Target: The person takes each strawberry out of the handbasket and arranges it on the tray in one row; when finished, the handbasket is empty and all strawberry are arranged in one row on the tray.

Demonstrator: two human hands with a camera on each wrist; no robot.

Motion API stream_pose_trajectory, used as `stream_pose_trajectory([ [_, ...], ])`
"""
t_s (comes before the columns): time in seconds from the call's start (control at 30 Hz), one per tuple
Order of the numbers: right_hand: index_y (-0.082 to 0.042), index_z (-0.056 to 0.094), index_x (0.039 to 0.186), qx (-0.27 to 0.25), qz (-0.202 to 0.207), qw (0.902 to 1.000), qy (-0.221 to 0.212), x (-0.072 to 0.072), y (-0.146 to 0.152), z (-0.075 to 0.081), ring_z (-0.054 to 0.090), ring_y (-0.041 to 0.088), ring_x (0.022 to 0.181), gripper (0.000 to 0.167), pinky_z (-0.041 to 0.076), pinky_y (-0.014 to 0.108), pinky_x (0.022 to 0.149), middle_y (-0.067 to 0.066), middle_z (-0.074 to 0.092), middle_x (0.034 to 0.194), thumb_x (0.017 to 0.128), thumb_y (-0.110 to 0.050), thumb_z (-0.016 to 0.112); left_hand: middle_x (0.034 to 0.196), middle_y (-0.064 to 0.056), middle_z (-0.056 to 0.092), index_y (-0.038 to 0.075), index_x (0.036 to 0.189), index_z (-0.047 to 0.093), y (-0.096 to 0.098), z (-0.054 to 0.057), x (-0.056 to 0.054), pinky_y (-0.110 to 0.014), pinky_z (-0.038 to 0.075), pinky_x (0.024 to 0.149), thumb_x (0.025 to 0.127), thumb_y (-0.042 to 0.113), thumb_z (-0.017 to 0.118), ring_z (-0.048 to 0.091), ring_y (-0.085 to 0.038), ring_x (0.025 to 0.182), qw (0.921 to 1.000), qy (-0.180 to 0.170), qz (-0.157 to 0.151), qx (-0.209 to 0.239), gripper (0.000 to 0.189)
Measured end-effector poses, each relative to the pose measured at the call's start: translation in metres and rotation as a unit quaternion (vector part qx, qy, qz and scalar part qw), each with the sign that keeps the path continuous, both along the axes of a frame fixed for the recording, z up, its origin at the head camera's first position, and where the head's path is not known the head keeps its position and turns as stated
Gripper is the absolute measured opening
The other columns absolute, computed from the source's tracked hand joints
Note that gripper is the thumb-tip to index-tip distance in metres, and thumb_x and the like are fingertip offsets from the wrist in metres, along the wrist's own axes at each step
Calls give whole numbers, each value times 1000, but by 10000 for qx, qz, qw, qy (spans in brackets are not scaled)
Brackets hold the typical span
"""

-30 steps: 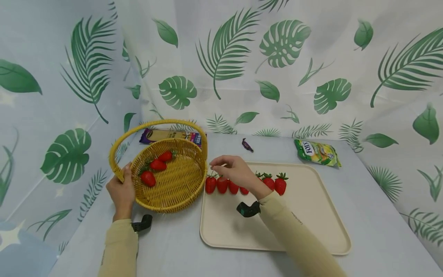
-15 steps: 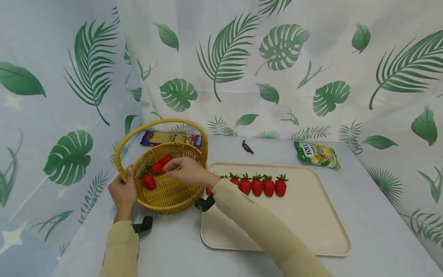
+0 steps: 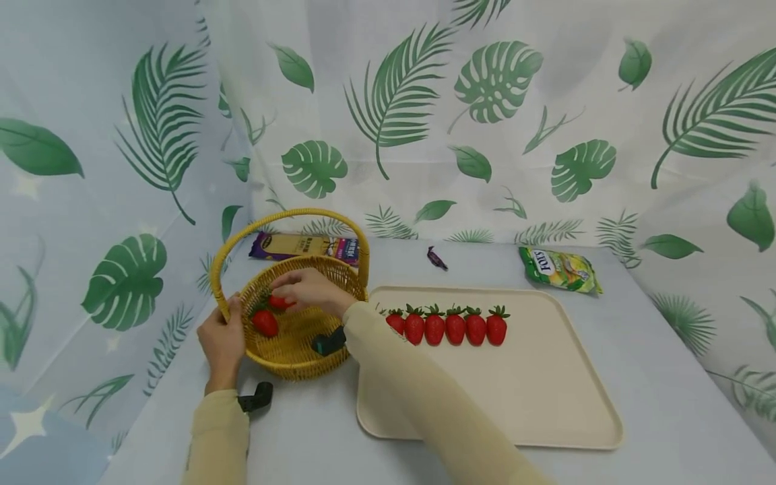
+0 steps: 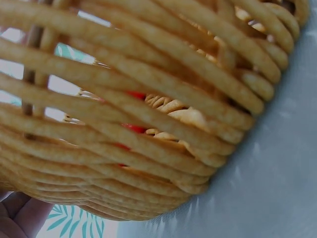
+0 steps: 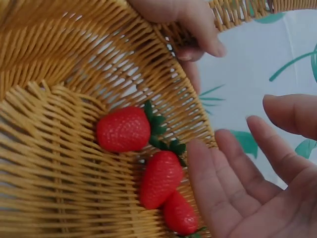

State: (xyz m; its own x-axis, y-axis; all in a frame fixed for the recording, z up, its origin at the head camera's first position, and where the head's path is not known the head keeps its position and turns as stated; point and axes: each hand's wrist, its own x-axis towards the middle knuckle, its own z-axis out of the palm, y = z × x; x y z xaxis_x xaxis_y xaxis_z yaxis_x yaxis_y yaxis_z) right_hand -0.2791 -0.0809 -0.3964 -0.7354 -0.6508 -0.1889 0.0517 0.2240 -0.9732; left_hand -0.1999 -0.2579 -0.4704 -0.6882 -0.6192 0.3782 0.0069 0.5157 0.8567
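Observation:
A yellow woven basket (image 3: 297, 369) with a tall handle stands at the left. My left hand (image 3: 223, 340) grips its left rim at the foot of the handle; in the right wrist view the left thumb and fingers (image 5: 200, 29) straddle that rim. Three strawberries lie inside along the left wall, one of them (image 5: 124, 129) a little apart from a touching pair (image 5: 161, 178). Over the basket reaches my right hand (image 3: 312, 289), fingers spread and holding nothing, its fingertips close beside the pair. Slats of the basket fill the left wrist view, with red showing through.
A cream tray (image 3: 545, 377) to the right bears a row of several strawberries (image 3: 434, 330), its left end hidden by my right forearm. Behind lie a purple-and-gold packet (image 3: 297, 246), a small purple wrapped candy (image 3: 436, 259) and a green snack bag (image 3: 560, 270).
My right hand has moved left from above the tray's strawberries into the basket. The left hand and basket have shifted slightly right, and the basket's tilt has eased a little.

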Motion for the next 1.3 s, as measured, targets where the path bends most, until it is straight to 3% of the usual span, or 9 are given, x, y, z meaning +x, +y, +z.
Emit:
stream_pose_trajectory([
  [0.1,-4,65,125,-65,-38,9999,-127,0,-2,-8,59,34,112,33,47,50,96,0,66,106,95,-19,65,102,-20,71,7,119,71,2,-4,1,-24,36,63,100,41,54,58,-26,77,10000,-48,7,-20,43],
  [0.2,-5,65,124,3,-53,9998,-200,1,-4,-14,58,35,114,33,47,50,96,1,66,107,95,-19,65,102,-20,71,7,120,70,2,-4,1,-26,38,65,100,40,54,56,-26,76,10000,-49,-10,16,42],
  [0.3,-5,66,124,245,-77,9997,-8,1,-7,-18,59,35,112,32,49,49,93,2,66,108,96,-20,64,111,-20,69,6,123,68,2,-3,1,-39,46,79,101,37,53,63,-33,93,9998,-91,-147,69,41],
  [0.43,-7,68,120,611,-108,9969,479,0,-12,-25,64,34,104,28,52,46,86,1,66,104,97,-21,63,121,-21,65,5,126,66,2,-2,3,-51,42,95,102,32,52,58,-38,114,9991,-154,-346,185,39],
  [0.6,-9,69,121,824,14,9945,647,-2,-15,-34,65,29,100,27,53,42,84,0,67,106,97,-22,62,117,-20,67,6,126,66,4,-5,4,-41,45,85,102,30,53,61,-36,108,9989,-155,-345,262,37],
  [0.7,-11,68,123,1090,299,9890,954,-3,-15,-37,66,25,100,28,54,38,83,1,67,114,98,-21,62,101,-22,70,9,126,67,5,-6,4,-30,42,68,102,33,52,61,-33,84,9992,-182,-317,171,37],
  [0.8,-12,66,127,1140,563,9853,1137,-5,-16,-38,66,24,101,30,54,37,82,2,65,122,98,-20,61,94,-22,69,11,127,66,5,-5,3,-25,36,61,102,35,51,53,-27,72,9992,-228,-317,83,38],
  [1.13,-9,61,132,999,804,9873,934,-7,-24,-38,64,22,106,36,54,36,84,4,62,129,97,-17,61,103,-20,70,10,127,66,3,-1,1,-25,36,67,102,33,52,58,-26,83,9994,-125,-317,91,36],
  [1.3,-14,54,140,1357,1209,9761,1189,-7,-28,-43,58,14,118,44,49,30,92,0,56,138,97,-20,62,108,-21,69,8,127,66,1,-1,1,-32,41,76,102,32,53,63,-32,97,9995,-95,-286,70,36],
])
